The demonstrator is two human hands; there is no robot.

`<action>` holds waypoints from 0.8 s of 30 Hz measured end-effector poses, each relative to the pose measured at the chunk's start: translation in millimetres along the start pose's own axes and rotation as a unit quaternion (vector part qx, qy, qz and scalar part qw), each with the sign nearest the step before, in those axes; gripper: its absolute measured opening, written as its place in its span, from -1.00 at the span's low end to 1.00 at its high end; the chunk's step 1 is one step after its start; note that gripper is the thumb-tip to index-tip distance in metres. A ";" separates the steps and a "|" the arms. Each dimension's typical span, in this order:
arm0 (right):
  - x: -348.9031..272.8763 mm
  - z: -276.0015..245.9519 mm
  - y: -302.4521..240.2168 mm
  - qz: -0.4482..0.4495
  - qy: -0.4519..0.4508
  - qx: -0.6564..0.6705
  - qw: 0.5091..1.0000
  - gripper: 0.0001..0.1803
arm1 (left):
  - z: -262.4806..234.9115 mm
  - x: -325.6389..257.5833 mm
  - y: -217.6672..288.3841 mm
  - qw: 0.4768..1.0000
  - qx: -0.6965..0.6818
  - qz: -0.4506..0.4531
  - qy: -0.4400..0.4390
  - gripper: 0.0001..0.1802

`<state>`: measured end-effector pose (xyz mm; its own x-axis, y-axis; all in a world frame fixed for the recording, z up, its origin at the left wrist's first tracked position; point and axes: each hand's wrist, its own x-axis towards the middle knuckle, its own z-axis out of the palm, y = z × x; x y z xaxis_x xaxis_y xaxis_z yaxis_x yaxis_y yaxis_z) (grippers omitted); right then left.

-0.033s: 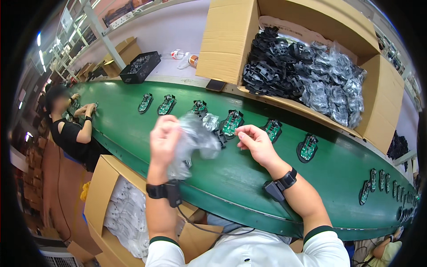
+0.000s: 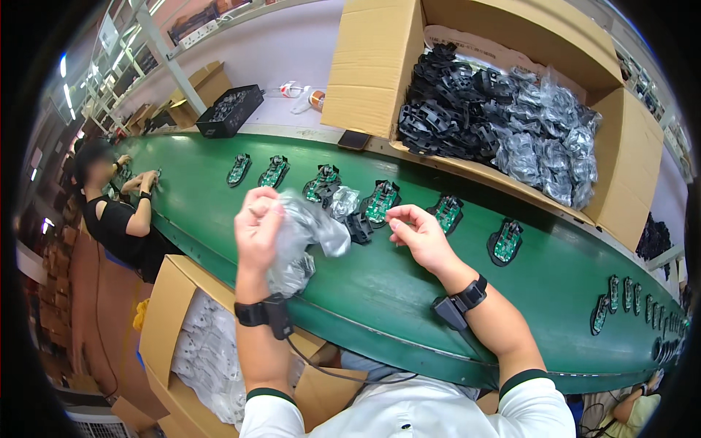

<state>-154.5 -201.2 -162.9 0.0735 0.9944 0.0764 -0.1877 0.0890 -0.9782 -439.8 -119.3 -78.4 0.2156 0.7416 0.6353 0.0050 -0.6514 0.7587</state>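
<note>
My left hand (image 2: 257, 228) is closed around a clear plastic bag (image 2: 314, 223), which hangs blurred to the right of the fist. Another crumpled clear bag (image 2: 293, 274) lies on the green belt just beyond my left wrist. My right hand (image 2: 420, 232) hovers over the belt, thumb and forefinger together; whatever may be between them is too small to make out. Close to its fingertips sits a green circuit board in a black base (image 2: 380, 202). Beside that board are a black plastic part (image 2: 358, 228) and a bagged part (image 2: 343, 202).
More boards in black bases stand along the green conveyor belt (image 2: 409, 306), such as one to the right (image 2: 504, 242). Beyond it is a large carton (image 2: 372, 69) of black and bagged parts. A carton of white parts (image 2: 164, 321) stands lower left. A co-worker (image 2: 109, 212) works at far left.
My left hand has shifted a little to the left with the plastic bag, uncovering more of the board and black part behind it. My right hand stays almost in place.
</note>
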 end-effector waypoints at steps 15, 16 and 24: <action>51.8 55.7 -5.1 -0.222 0.012 -0.508 0.833 -0.75 | -5.6 31.2 38.0 0.928 0.345 -0.035 -0.138 -0.79; 61.7 59.9 -6.6 -0.173 0.011 -0.535 0.827 -0.74 | 0.0 30.3 32.2 0.881 0.441 -0.011 -0.169 -0.76; 96.9 61.3 -4.0 -0.060 -0.013 -0.481 0.875 -0.72 | 17.9 9.5 21.6 0.930 0.338 -0.105 -0.103 -0.73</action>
<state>-206.7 -101.7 -139.8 0.0126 0.9833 0.1814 0.7311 0.1147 -0.6726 -420.2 -129.2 -58.6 0.3226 0.8625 0.3898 0.6650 -0.4996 0.5552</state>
